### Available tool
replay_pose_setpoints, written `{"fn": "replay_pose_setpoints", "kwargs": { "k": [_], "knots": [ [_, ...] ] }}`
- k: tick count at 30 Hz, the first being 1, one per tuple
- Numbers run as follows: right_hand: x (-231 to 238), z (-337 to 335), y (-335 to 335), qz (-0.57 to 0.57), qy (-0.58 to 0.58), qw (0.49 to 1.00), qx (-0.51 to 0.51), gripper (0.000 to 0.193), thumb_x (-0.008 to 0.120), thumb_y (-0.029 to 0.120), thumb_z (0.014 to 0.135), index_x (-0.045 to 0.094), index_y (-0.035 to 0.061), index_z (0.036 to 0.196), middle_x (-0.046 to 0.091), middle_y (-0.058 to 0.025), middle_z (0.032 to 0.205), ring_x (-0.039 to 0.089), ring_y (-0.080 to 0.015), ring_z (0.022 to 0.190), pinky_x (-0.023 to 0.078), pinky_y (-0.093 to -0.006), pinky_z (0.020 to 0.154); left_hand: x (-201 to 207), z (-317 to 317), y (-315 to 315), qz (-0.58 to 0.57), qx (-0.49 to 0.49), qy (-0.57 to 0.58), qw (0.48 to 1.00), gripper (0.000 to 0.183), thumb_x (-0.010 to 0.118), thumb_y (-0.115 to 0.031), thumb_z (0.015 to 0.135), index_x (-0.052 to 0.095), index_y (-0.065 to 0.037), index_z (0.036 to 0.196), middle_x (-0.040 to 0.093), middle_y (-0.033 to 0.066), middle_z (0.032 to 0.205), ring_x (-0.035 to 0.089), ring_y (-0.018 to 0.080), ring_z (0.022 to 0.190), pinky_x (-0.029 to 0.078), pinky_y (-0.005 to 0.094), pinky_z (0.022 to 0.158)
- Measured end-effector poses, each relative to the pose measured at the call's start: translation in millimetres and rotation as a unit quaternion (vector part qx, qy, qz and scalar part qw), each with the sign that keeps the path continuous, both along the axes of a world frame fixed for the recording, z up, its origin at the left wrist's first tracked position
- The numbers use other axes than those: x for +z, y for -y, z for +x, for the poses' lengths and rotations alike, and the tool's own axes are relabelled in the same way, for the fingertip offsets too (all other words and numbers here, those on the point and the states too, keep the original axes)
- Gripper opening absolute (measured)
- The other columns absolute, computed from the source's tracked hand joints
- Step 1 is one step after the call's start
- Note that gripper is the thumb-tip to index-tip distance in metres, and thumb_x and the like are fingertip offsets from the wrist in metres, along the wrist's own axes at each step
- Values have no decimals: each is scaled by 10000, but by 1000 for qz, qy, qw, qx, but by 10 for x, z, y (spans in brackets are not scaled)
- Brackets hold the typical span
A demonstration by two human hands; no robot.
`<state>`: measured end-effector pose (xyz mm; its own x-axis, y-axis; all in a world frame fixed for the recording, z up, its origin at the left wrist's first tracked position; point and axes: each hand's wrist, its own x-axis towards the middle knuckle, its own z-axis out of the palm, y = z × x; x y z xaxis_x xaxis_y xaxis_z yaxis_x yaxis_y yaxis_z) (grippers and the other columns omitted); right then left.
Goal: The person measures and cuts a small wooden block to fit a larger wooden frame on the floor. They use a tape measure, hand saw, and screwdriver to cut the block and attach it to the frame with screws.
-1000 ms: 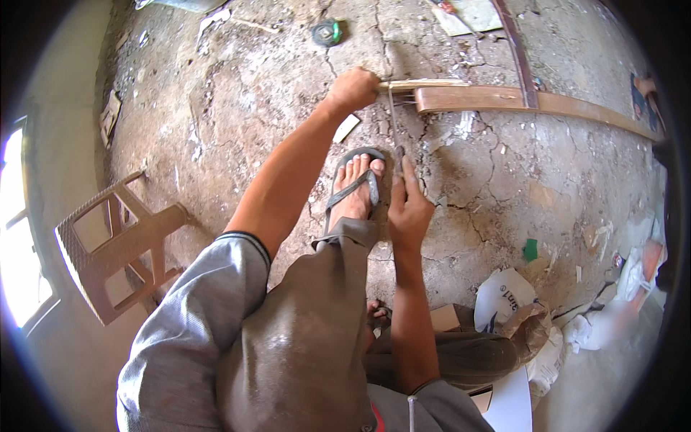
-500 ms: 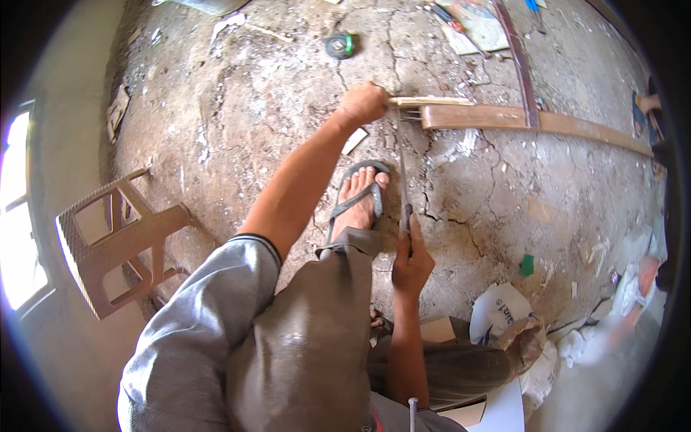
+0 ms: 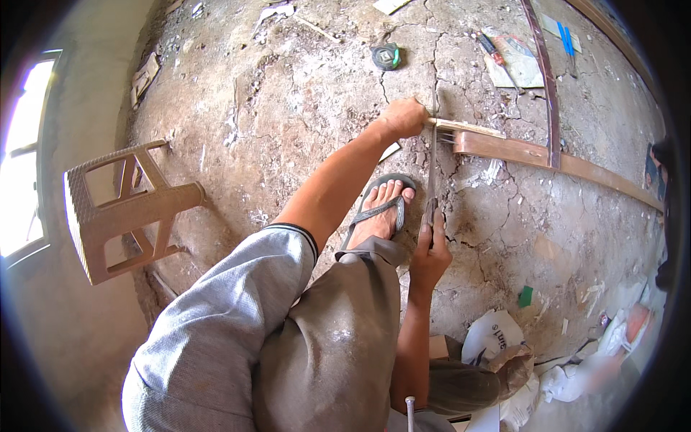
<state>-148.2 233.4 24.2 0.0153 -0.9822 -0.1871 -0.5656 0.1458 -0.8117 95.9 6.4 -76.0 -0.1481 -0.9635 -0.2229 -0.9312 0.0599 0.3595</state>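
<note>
My left hand (image 3: 404,117) is closed round one end of a thin pale wood strip (image 3: 471,129). The strip's other end lies along a brown wooden beam (image 3: 518,151) on the floor. Several nails (image 3: 445,137) stick out of the beam's end. My right hand (image 3: 430,255) grips the dark handle of a handsaw (image 3: 432,173), whose narrow blade shows nearly edge-on. The blade crosses the strip just beside my left fist and reaches a little beyond it. My sandalled foot (image 3: 381,205) rests just left of the blade.
A brown plastic stool (image 3: 129,209) lies on its side at left. Farther off are a tape measure (image 3: 386,56), a screwdriver (image 3: 497,54), blue-handled pliers (image 3: 567,43) and a dark strip (image 3: 543,79) across the beam. White bags (image 3: 497,335) lie lower right.
The whole view has shifted, so the scene sits farther right and lower. My right hand and the handsaw have moved forward slightly, and the blade reaches farther past the strip.
</note>
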Motion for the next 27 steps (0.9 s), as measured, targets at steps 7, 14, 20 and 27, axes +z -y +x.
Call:
{"fn": "replay_pose_setpoints", "kwargs": {
  "k": [7, 14, 20, 27],
  "knots": [
    [-64, -48, -168, -33, 26, 999, -11, 418, 562, 138, 1028, 627, 32, 1426, 728, -230, 1232, 759, -338, 987, 574, -376, 836, -94, 29, 67, -12, -2, 11, 1000, 117, 678, -174, 805, 761, -96, 830, 744, 179, 812, 745, 388, 806, 613, 497, 752],
    [90, -17, 3, -6, -31, 999, 11, 411, 553, 167, 1035, 639, 29, 1413, 729, -212, 1251, 758, -326, 1003, 572, -365, 860, -70, 2, 23, -22, 2, 4, 1000, 143, 648, -128, 815, 784, -85, 801, 752, 208, 830, 758, 375, 808, 612, 496, 764],
    [121, 256, 521, -74, -41, 996, 42, 384, 579, 160, 1039, 649, -7, 1378, 743, -260, 986, 658, -242, 668, 545, -381, 668, -51, 4, 30, -7, -18, 9, 1000, 145, 652, -128, 809, 785, -74, 830, 757, 202, 845, 761, 381, 817, 622, 495, 764],
    [-116, 142, 201, -38, -10, 999, -4, 388, 618, 124, 1011, 658, 8, 1379, 738, -253, 930, 637, -219, 638, 530, -374, 643, -52, 18, 8, 1, 2, -4, 1000, 120, 671, -125, 813, 771, -58, 817, 745, 202, 806, 754, 387, 803, 618, 487, 763]
  ]
}}
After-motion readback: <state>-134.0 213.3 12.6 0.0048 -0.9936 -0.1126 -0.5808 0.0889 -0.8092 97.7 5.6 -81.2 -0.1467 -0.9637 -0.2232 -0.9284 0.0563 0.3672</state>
